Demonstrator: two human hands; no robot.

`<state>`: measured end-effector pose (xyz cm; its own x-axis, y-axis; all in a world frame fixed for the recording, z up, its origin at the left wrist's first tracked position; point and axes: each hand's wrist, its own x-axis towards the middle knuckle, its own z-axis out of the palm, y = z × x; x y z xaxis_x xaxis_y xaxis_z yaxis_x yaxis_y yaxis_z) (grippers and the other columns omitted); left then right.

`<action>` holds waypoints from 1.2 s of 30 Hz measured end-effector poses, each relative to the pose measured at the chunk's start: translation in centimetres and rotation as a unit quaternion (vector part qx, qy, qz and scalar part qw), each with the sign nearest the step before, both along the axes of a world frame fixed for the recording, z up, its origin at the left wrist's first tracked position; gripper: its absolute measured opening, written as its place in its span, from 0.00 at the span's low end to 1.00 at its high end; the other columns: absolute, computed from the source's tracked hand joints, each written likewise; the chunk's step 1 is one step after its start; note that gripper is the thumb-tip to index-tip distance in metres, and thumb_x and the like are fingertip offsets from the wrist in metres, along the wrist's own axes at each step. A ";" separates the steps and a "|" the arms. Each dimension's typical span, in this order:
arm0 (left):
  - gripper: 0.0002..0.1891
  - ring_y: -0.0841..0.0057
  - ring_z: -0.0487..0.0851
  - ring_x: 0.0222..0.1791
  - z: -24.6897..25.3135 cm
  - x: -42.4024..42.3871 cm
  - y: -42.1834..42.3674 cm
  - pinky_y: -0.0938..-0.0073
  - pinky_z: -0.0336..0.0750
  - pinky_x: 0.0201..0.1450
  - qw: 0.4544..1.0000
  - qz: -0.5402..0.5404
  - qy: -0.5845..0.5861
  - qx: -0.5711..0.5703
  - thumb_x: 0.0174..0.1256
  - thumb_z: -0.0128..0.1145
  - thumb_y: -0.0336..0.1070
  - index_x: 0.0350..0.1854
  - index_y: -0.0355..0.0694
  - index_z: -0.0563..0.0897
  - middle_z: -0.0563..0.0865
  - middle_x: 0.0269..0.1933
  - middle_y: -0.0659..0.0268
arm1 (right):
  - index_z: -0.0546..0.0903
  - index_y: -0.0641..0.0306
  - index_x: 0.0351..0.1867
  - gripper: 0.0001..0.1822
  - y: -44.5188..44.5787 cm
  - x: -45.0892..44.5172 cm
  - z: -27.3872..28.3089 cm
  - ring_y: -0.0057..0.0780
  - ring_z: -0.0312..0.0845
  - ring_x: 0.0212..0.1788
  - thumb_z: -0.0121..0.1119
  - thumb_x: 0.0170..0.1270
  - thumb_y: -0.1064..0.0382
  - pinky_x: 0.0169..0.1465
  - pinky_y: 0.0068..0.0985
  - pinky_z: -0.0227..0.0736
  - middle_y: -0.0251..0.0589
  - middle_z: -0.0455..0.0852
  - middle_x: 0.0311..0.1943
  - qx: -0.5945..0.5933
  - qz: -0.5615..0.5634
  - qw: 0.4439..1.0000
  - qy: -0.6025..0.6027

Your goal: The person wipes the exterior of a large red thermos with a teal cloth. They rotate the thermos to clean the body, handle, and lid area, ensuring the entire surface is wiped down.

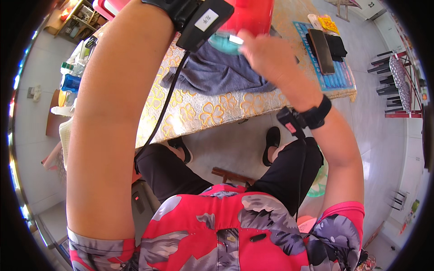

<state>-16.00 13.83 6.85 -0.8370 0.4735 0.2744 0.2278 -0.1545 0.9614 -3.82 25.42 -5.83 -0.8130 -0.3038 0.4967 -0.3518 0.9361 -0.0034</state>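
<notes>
My right hand (269,57) is over the table, blurred, its fingertips closed on the edge of a teal plastic object (223,43) with a white part. What kind of object it is cannot be told. Beneath lies a crumpled grey-blue cloth (220,73), spread on the patterned tablecloth (212,113). A red plastic container (247,15) stands just beyond the teal object, cut off by the top edge. My left arm reaches forward past the top of the picture, so the left hand is out of view; a black wrist device (205,25) with a white label shows.
To the right, a smartphone (321,50) and a black item (335,47) rest on a blue printed mat (334,79), near a yellow packet (328,24). Bottles and a blue container (70,83) stand at the left. A black cable (166,101) hangs along my left arm.
</notes>
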 end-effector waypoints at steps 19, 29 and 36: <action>0.24 0.69 0.77 0.16 -0.8 0.5 -1.0 0.64 0.79 0.24 0.999 -0.046 -0.003 0.025 0.76 0.40 0.44 0.68 0.55 0.49 0.76 0.21 0.62 | 0.75 0.53 0.37 0.10 0.6 3.6 -0.4 0.45 0.82 0.28 0.59 0.60 0.54 0.27 0.40 0.73 0.43 0.83 0.22 -0.028 -0.004 0.998 -0.052; 0.19 0.69 0.77 0.17 -0.9 0.7 -1.3 0.62 0.80 0.25 0.999 -0.035 0.010 0.036 0.76 0.38 0.44 0.65 0.54 0.53 0.76 0.20 0.62 | 0.75 0.51 0.37 0.10 0.8 3.0 -2.7 0.44 0.81 0.28 0.58 0.62 0.51 0.28 0.40 0.72 0.40 0.83 0.23 -0.235 -0.029 0.971 0.014; 0.20 0.68 0.78 0.16 -0.6 0.8 -0.2 0.63 0.80 0.22 0.999 0.027 -0.017 0.006 0.76 0.39 0.44 0.65 0.54 0.53 0.76 0.20 0.62 | 0.76 0.50 0.39 0.11 0.3 4.1 -2.9 0.48 0.81 0.30 0.57 0.63 0.50 0.31 0.42 0.72 0.42 0.83 0.23 -0.231 -0.060 0.967 -0.094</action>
<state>-15.23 13.67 6.22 -0.8703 0.4233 0.2518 0.2042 -0.1550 0.9666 0.25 25.71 -8.75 -0.9177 0.0170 0.3969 -0.1933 0.8537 -0.4835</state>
